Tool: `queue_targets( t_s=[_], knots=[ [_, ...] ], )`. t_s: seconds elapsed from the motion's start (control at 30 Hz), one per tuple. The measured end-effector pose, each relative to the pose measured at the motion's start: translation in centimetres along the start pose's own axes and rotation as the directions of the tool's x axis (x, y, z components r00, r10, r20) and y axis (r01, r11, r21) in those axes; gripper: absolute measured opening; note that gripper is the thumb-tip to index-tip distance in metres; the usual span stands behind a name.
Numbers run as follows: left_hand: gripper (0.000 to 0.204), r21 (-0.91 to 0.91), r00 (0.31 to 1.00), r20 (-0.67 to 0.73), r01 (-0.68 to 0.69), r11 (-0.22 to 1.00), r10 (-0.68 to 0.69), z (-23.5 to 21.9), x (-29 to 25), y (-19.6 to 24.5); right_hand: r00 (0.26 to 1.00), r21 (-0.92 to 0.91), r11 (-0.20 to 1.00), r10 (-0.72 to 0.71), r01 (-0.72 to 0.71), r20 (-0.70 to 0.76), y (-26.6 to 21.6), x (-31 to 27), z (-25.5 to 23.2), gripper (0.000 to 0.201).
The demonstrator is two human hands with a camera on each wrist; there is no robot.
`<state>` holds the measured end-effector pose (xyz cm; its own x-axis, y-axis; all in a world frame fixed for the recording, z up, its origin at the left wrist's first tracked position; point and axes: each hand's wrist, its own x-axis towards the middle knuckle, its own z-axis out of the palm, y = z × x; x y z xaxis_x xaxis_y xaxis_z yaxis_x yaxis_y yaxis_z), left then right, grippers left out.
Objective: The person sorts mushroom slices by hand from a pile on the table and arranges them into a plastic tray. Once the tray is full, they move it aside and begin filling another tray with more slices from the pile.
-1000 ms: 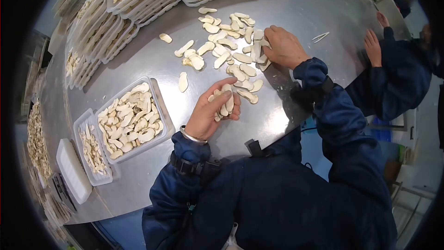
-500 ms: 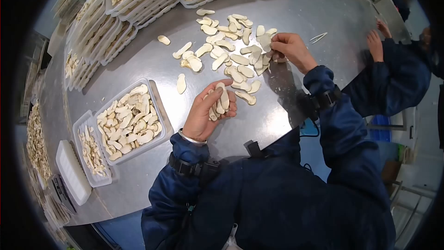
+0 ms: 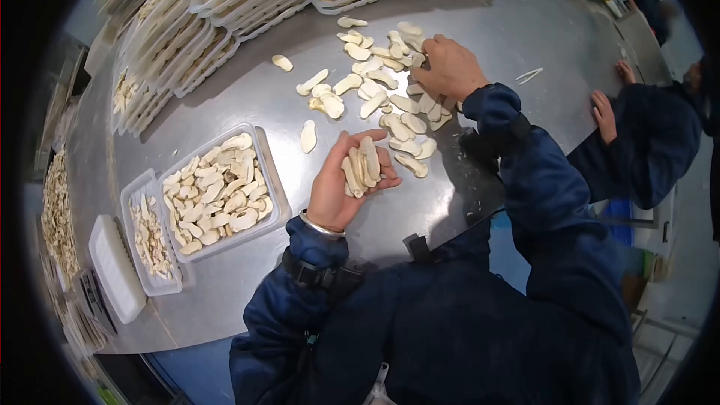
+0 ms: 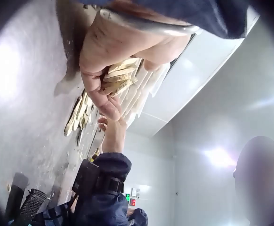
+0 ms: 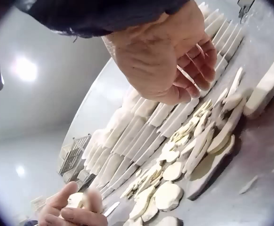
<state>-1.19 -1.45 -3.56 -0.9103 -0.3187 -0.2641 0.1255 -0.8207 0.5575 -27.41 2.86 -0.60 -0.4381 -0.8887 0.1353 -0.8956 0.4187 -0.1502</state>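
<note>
My left hand point(image 3: 330, 193) holds several pale, dried-looking mushroom slices point(image 3: 364, 166), stacked lengthwise against the palm with the fingers curled round them. In the left wrist view their edges stick out between thumb and fingers. Loose slices point(image 3: 373, 103) lie scattered over the metal table beyond that hand. Over the right side of this spread is my right hand point(image 3: 454, 69), palm down. The right wrist view shows its fingers point(image 5: 207, 59) loosely bent above the slices, with nothing between them.
Left of my hands stands a clear tray point(image 3: 279, 214) full of slices, then a narrower tray point(image 3: 126, 214) of small pieces and a white ribbed tray or lid point(image 3: 116, 270). Stacked filled trays point(image 3: 259, 28) line the back. Tweezers point(image 3: 529, 75) lie at right, near another person's hand point(image 3: 604, 116).
My right hand, which fingered slices at the pile's right edge half a second ago, has moved left and farther back over it. The left hand has turned, showing its slices more broadly.
</note>
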Motion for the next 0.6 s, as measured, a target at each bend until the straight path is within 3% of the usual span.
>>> queue_targets(
  t_s=[0.13,0.37,0.47,0.6],
  knots=[
    [0.050,-0.012,0.997,0.066,-0.028,1.000,0.029,-0.8,0.1,-0.2,0.997,-0.001,0.999,0.051,-0.051,0.054,-0.7,0.7,0.2,0.037],
    [0.047,0.002,0.999,0.035,-0.026,1.000,0.026,-0.7,0.0,0.0,0.999,0.058,0.997,0.051,-0.052,0.019,-1.1,0.7,0.1,0.037],
    [0.047,0.002,0.999,0.035,-0.027,1.000,0.027,-0.6,0.0,0.0,0.987,0.006,0.996,0.083,-0.085,0.135,-1.5,0.4,-0.4,0.029],
    [0.047,0.007,1.000,0.008,-0.017,1.000,0.017,-0.4,0.0,0.0,0.998,-0.015,0.999,0.048,-0.047,0.037,-1.0,0.3,1.3,0.027]
  ],
)
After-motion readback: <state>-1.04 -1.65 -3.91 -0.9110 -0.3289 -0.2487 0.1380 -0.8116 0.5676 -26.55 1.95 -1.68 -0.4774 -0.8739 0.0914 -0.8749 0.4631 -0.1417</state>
